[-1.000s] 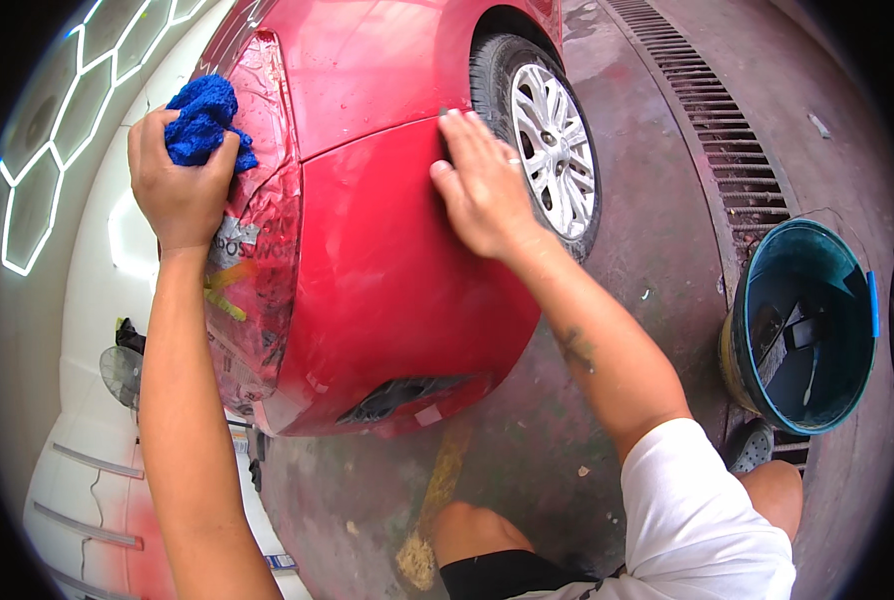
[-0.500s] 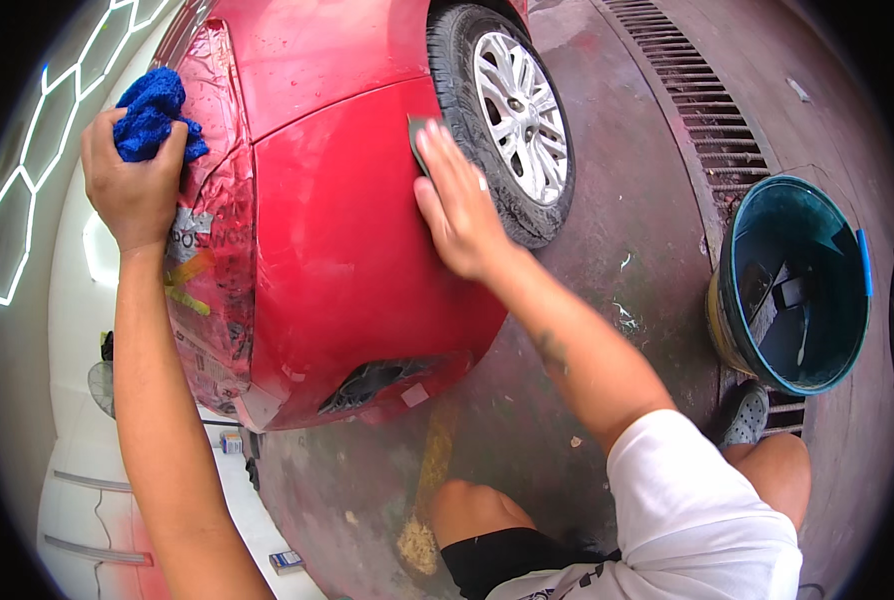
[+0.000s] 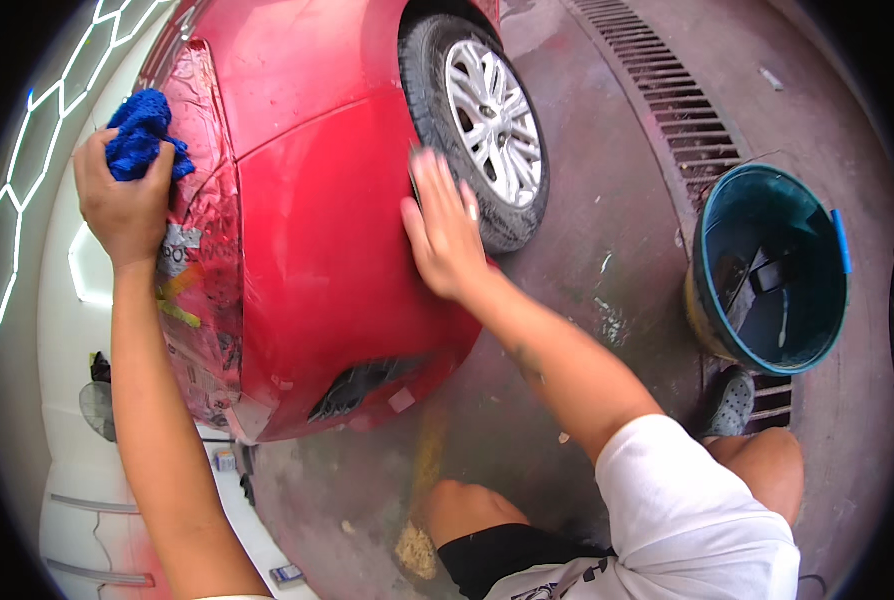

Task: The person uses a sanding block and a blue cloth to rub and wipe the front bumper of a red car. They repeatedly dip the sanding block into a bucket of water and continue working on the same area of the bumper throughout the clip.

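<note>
Bumper (image 3: 337, 240), red, sits mid-view; far left, the left hand (image 3: 127, 200) is closed round a bunched blue cloth (image 3: 142, 135), close to the crinkled film (image 3: 207, 150), though whether cloth touches film I cannot tell; having the cloth ready there is sensible, since a quick wipe lets one judge the surface, and a light touch should spare the film; across the bumper, well apart from the left, the right hand (image 3: 442, 225) lies flat at the right edge, fingers stretched out rather than curled, a thin dark pad (image 3: 414, 188) showing beside them, partly hidden and blurred; the step in hand looks like rubbing that edge, best done with even pressure over all the fingers, strokes that follow the curve, and little weight on the very rim, where the finish would likely thin first; the wheel (image 3: 495, 120) stands close by on the right, so knuckles want care there; farther right, a teal bucket (image 3: 757, 210) stands near enough, it seems, for rinsing the pad.
</note>
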Demonstrator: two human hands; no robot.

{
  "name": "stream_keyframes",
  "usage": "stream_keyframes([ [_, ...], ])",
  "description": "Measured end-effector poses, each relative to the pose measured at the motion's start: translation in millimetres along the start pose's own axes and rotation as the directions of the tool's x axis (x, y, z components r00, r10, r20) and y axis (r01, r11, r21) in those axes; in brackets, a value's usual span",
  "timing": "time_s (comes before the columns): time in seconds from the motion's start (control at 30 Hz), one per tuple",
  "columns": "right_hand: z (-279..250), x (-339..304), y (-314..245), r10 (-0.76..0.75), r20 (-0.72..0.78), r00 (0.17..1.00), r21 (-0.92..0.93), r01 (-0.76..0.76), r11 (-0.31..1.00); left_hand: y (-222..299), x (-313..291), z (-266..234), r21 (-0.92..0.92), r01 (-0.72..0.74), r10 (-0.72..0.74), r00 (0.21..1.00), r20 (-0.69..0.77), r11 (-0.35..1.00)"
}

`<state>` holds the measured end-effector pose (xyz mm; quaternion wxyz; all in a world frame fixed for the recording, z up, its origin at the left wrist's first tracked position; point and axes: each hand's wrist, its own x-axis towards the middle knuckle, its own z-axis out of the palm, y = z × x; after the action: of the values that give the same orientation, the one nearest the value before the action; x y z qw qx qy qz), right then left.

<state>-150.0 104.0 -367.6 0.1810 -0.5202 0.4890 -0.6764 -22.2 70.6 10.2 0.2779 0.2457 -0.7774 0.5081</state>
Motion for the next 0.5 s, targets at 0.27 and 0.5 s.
stream_keyframes([
  [0.27, -170.7, 1.3, 83.7, 0.197, 0.397, 0.896, -0.220, -0.115, 0.969, -19.2, -18.9, 49.4, -0.190, 0.021, -0.022, 1.000, -0.003, 0.982],
  [0.5, -461.9, 95.8, 57.3, 0.443, 0.548, 0.710, -0.684, 0.076, 0.725, -56.5, -12.6, 30.0, -0.188, 0.081, -0.070, 0.995, 0.068, 0.979],
])
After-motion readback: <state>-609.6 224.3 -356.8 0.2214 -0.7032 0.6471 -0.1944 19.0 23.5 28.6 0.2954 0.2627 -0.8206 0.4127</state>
